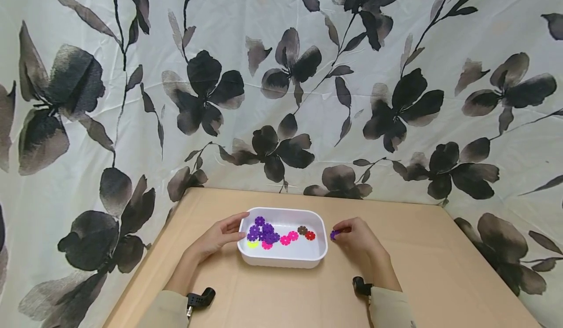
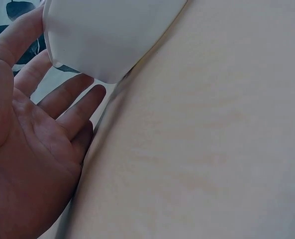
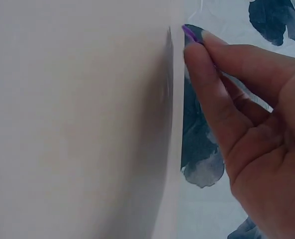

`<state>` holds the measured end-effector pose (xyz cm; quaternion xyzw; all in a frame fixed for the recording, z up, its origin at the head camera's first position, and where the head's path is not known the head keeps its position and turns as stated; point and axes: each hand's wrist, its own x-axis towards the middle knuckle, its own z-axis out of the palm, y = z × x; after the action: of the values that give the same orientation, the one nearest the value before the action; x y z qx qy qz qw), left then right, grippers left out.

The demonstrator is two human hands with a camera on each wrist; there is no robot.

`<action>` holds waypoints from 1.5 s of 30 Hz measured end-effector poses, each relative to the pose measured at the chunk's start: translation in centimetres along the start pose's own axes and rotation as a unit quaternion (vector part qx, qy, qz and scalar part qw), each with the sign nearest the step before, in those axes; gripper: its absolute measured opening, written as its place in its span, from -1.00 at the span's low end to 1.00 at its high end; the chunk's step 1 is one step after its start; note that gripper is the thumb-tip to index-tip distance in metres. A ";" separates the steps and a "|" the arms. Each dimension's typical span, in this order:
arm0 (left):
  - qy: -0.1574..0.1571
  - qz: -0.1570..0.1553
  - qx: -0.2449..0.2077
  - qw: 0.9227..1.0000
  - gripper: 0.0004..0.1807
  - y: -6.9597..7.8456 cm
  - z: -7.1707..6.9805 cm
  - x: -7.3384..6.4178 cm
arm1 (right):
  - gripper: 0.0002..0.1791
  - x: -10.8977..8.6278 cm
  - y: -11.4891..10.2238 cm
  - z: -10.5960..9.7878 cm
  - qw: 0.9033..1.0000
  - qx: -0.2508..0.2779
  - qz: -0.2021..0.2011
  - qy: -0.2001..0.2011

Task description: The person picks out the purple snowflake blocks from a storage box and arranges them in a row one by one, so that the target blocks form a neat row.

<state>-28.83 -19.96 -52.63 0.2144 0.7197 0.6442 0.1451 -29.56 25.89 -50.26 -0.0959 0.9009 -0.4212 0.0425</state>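
Observation:
A shallow white plastic tray (image 1: pixel 281 261) stands on the table, holding several small notched, flower-shaped discs. Purple discs (image 1: pixel 266 232) are heaped at its left, with pink discs (image 1: pixel 286 240), a yellow disc (image 1: pixel 252 244), a brown disc (image 1: pixel 302 230) and a red disc (image 1: pixel 310 236) around them. My left hand (image 1: pixel 217 237) touches the tray's left end with thumb and fingertips, the fingers fairly straight and spread. Right of the tray, apart from it, my right hand (image 1: pixel 359 237) pinches a purple disc (image 3: pixel 190 34) between thumb and index finger; the fingers cover most of it.
The light wood-coloured table (image 1: pixel 281 298) extends around the tray. Behind it hangs a white cloth (image 1: pixel 281 113) printed with dark flowers. A black wrist strap (image 1: pixel 201 298) is on the left wrist and another dark strap (image 1: pixel 361 286) on the right.

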 end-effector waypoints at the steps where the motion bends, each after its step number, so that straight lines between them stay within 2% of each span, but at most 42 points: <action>1: 0.000 0.000 0.000 1.000 -0.24 0.0 0.0 0.0 | -0.79 0.1 0.0 0.1 1.000 0.000 -0.001 -0.003; 5: 0.001 0.001 0.003 1.000 -0.24 0.0 -0.1 0.0 | -0.77 0.2 -0.2 0.5 1.000 -0.006 -0.016 -0.010; 9: 0.001 0.000 0.005 1.000 -0.24 0.1 -0.2 0.0 | -0.77 0.4 -0.5 0.7 0.999 -0.031 -0.028 0.000; 17: 0.002 0.002 0.004 1.000 -0.23 0.1 -0.3 -0.1 | -0.76 0.5 -0.7 1.0 0.998 -0.054 0.017 0.005; 20: 0.003 0.001 0.005 1.000 -0.23 0.1 -0.4 -0.1 | -0.77 0.6 -0.9 0.9 0.998 -0.063 0.016 0.015; 23: 0.002 0.000 0.003 1.000 -0.23 0.1 -0.4 -0.1 | -0.73 0.7 -1.7 0.7 0.996 -0.074 -0.003 0.050; 28: 0.001 -0.003 0.004 1.000 -0.23 0.1 -0.4 -0.1 | -0.64 0.9 -4.6 0.8 0.988 -0.053 -0.073 0.123; 33: 0.005 -0.004 0.006 1.000 -0.24 0.2 -0.3 0.0 | -0.64 1.5 -7.6 2.0 0.981 -0.029 -0.132 0.141; 36: 0.006 -0.003 0.006 1.000 -0.24 0.2 -0.3 0.1 | -0.65 2.1 -8.9 3.2 0.979 -0.030 -0.156 0.126; 38: 0.005 -0.002 0.006 1.000 -0.23 0.2 -0.3 0.1 | -0.65 2.5 -9.8 4.0 0.980 -0.034 -0.172 0.099; 42: 0.004 -0.002 0.008 1.000 -0.24 0.0 -0.3 0.1 | -0.65 3.4 -11.5 5.7 0.980 -0.050 -0.194 0.017; 45: 0.003 -0.005 0.009 1.000 -0.25 -0.1 -0.3 0.2 | -0.64 4.2 -12.6 7.1 0.976 -0.077 -0.202 -0.042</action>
<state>-29.12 -20.09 -52.65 0.2102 0.7271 0.6376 0.1437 -30.84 11.79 -45.10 -0.2960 0.8903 -0.3458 -0.0133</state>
